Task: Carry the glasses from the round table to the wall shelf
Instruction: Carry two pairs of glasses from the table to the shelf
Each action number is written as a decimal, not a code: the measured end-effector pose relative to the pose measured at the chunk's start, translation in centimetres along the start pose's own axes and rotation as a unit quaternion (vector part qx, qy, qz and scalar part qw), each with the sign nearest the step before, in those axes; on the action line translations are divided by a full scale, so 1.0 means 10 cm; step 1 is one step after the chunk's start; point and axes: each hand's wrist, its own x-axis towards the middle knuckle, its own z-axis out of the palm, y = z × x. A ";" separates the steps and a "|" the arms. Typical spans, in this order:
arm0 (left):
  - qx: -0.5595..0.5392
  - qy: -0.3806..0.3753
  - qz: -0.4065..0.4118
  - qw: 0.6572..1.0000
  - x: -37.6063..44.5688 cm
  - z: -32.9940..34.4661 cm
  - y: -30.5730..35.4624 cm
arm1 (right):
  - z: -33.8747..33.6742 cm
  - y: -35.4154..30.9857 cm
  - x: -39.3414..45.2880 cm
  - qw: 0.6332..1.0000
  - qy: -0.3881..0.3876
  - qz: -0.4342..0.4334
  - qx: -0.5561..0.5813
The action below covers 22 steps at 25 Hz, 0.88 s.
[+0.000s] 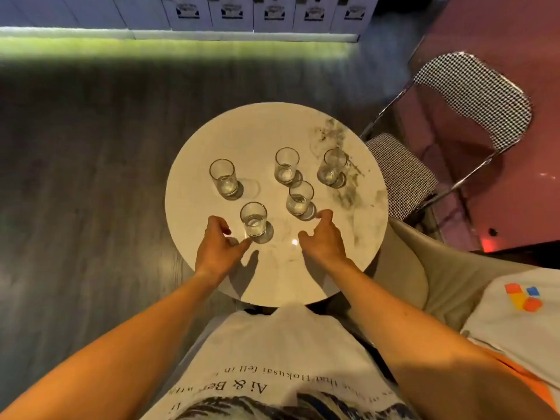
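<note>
1. Round table (pixel 212 268): pale marble-look top with grey veining on its right side, standing on a dark wood-grain floor.
2. Glasses, five, all upright, clear, all on the table. Near-left glass (pixel 254 219); far-left glass (pixel 223 177); far-centre glass (pixel 286 165); far-right glass (pixel 331 166); near-right glass (pixel 300 197).
3. Left hand (pixel 218 247): open, fingers curled and thumb spread, just beside the near-left glass on its left. The thumb tip reaches the glass's base; whether it touches cannot be told. Nothing is gripped.
4. Right hand (pixel 322 237): open, fingers loosely bent and parted, low over the table near the near-right glass, fingertips close to its base. Nothing is held.
5. Chair (pixel 472 95): houndstooth seat and back on a chrome frame, right of the table.
6. Beige seat (pixel 454 277): near right, partly under a white garment with coloured squares.
</note>
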 end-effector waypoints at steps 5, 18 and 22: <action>0.054 -0.074 0.094 0.991 0.18 -0.07 0.09 | -0.09 -0.23 0.17 0.994 0.064 -0.090 -0.012; 0.130 -0.099 0.145 0.976 0.32 0.04 0.05 | -0.04 -0.12 0.36 0.992 0.065 -0.099 -0.047; 0.155 -0.127 0.206 0.958 0.32 0.12 0.11 | -0.05 0.12 0.12 0.989 0.119 -0.082 -0.023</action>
